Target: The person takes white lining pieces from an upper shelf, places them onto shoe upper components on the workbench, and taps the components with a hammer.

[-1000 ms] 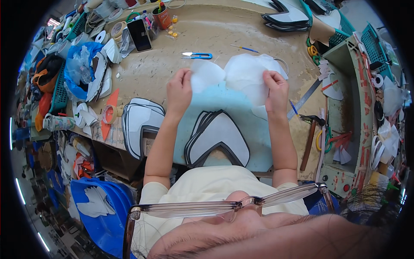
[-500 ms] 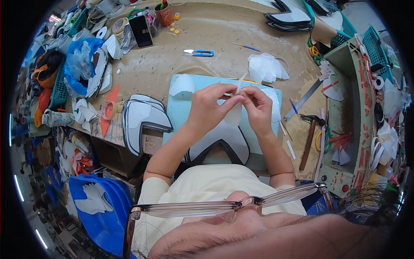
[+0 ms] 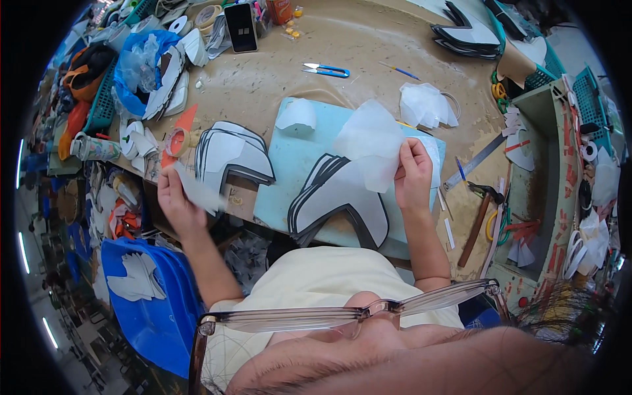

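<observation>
My right hand (image 3: 415, 172) pinches the edge of a thin, translucent white sheet (image 3: 370, 131) above the light blue board (image 3: 266, 201). Below it lies a fanned stack of black-edged white V-shaped pieces (image 3: 352, 191). Out to the left, my left hand (image 3: 179, 203) grips a small white piece (image 3: 201, 189), blurred by motion, past the table's front edge. Just beyond that hand rests a second stack of black-edged V-shaped pieces (image 3: 237, 155). A curved white scrap (image 3: 297, 115) lies on the board's far left corner.
Blue thread snips (image 3: 329, 71) and a phone (image 3: 241, 27) lie farther back. More translucent sheets (image 3: 426, 105) are at the right, near a steel ruler (image 3: 475, 162) and a hammer (image 3: 475, 227). Blue bins (image 3: 148, 329) stand low at the left.
My hands have parted: the left has swung down and left with a small white piece, while the right keeps a translucent sheet. The view has shifted slightly.
</observation>
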Available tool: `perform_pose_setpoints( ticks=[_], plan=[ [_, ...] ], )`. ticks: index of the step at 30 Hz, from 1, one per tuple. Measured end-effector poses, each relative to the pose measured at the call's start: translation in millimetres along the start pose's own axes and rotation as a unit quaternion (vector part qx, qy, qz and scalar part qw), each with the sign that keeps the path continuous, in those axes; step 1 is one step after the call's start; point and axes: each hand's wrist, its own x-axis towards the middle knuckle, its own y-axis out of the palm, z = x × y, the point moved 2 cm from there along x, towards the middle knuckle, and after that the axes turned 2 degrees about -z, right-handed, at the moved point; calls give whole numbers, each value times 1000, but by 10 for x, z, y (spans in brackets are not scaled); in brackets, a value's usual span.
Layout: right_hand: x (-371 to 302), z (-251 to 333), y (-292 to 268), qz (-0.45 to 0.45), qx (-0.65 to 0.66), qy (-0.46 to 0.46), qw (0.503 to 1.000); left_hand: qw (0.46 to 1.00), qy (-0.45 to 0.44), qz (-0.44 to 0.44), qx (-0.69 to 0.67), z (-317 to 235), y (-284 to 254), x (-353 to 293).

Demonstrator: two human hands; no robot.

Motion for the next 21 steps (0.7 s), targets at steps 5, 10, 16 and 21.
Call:
perform_pose_setpoints(
  ticks=[5, 10, 16, 21],
  plan=[
    [-126, -47, 192, 41, -49, 35, 997, 601, -8, 361, 712, -236, -189, -557],
    [-375, 77, 660, 93, -332, -163, 924, 924, -1, 357, 138, 162, 1164, -875],
    [-376, 244, 560, 93, -483, -424, 760, 930, -138, 334, -66, 553, 1750, -797],
    [-307, 216, 400, 83, -485, -440, 751, 915, -140, 376, -37, 668, 1835, -744]
  ],
)
